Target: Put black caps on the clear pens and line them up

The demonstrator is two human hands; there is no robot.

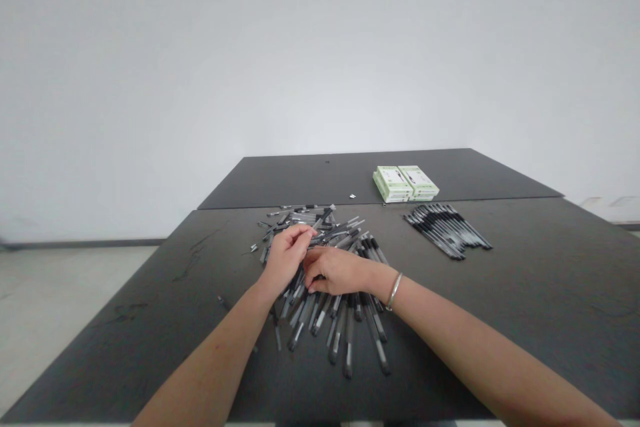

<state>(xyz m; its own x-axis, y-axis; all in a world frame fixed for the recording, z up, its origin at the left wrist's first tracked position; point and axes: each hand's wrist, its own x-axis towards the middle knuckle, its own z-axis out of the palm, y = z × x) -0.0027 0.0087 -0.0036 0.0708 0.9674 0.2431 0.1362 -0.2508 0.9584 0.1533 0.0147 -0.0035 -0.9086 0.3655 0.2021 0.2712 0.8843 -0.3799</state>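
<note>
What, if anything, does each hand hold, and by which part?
Left hand: apparently a black-and-clear pen, by its nearer end. Right hand: cannot be told.

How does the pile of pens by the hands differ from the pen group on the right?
The pile of pens holds more pens than the pen group. Pens in the pile point many ways; those in the group lie nearly parallel. The left hand and right hand are at the pile, neither at the group. Both sets lie on the dark table and look black and clear.
</note>
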